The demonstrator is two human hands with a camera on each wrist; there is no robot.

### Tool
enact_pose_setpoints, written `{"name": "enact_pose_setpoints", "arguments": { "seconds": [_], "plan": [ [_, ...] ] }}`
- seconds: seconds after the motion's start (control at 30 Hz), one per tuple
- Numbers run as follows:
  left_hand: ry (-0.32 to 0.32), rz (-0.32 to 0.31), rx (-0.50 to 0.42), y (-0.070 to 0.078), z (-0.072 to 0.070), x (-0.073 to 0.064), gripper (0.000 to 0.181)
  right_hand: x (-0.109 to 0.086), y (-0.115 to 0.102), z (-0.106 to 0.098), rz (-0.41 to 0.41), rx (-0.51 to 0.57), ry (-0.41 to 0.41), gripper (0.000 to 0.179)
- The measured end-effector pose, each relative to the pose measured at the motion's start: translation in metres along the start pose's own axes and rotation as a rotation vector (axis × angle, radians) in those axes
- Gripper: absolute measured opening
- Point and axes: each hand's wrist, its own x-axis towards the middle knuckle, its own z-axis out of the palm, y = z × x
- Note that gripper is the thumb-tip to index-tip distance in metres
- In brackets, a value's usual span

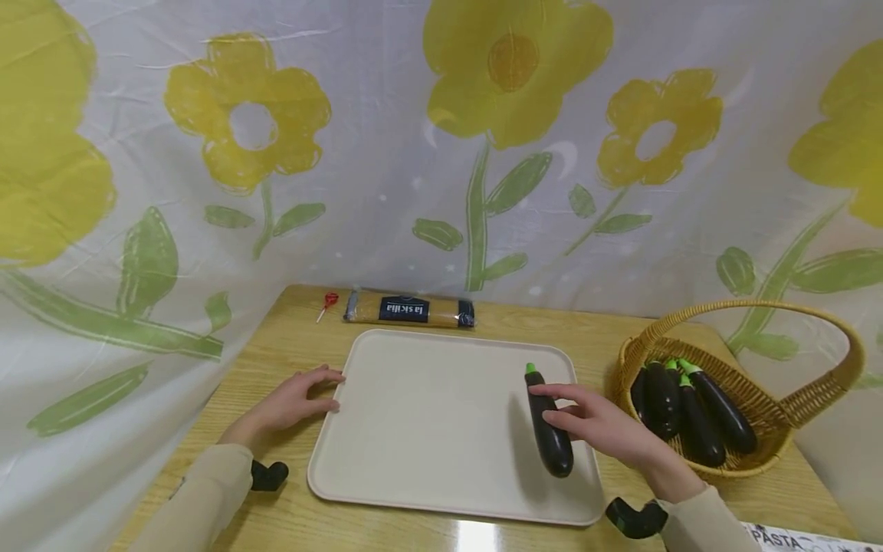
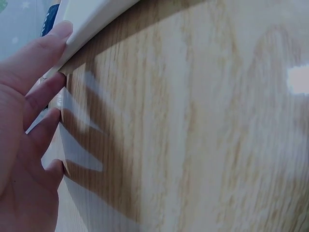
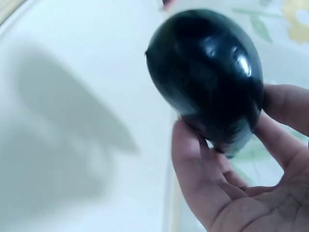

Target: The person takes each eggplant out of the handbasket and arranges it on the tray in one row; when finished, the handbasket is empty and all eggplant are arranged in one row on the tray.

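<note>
While the left hand (image 1: 300,397) rests at the near-left edge of a cream tray (image 1: 428,422), its fingers loosely spread, the head view shows the right hand (image 1: 600,422) pinching a dark eggplant (image 1: 551,443) over the tray's right side, green stem pointing away from the person. Further right on the wooden tabletop (image 1: 552,322) stands a wicker basket (image 1: 771,420) with more eggplants (image 1: 710,410) inside. Beyond the tray lie a packet of pasta (image 1: 441,310) and, beside it, red-handled scissors (image 1: 331,298); a flowered cloth (image 1: 386,153) hangs behind.

In the left wrist view, the thumb lies by the tray's rim and the other fingers are parted, gripping nothing; their shadows fall across the wood.

In the right wrist view, the eggplant's glossy rounded end faces the camera, fingers closed on both sides of it, its shadow falling on the tray.
</note>
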Motion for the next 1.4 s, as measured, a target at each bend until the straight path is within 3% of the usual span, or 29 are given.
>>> {"name": "enact_pose_setpoints", "arguments": {
  "seconds": [0.23, 0.37, 0.6, 0.9, 1.4],
  "plan": [
    [-0.005, -0.011, -0.008, -0.003, 0.002, 0.0, 0.048, 0.049, 0.006, 0.035, -0.058, 0.04, 0.054, 0.046],
    [-0.008, -0.006, -0.006, -0.003, 0.002, 0.0, 0.047, 0.074, 0.005, 0.053, -0.043, 0.044, 0.087, 0.045],
    [-0.005, 0.01, 0.002, -0.004, 0.001, -0.001, 0.047, 0.112, 0.002, 0.092, -0.037, 0.062, 0.069, 0.046],
    [-0.011, 0.0, -0.002, -0.006, 0.001, 0.001, 0.048, 0.137, -0.007, 0.117, -0.095, -0.045, -0.014, 0.049],
    [-0.002, 0.032, 0.022, -0.003, -0.001, 0.003, 0.046, 0.164, -0.023, 0.144, -0.096, -0.199, 0.119, 0.044]
  ]
}}
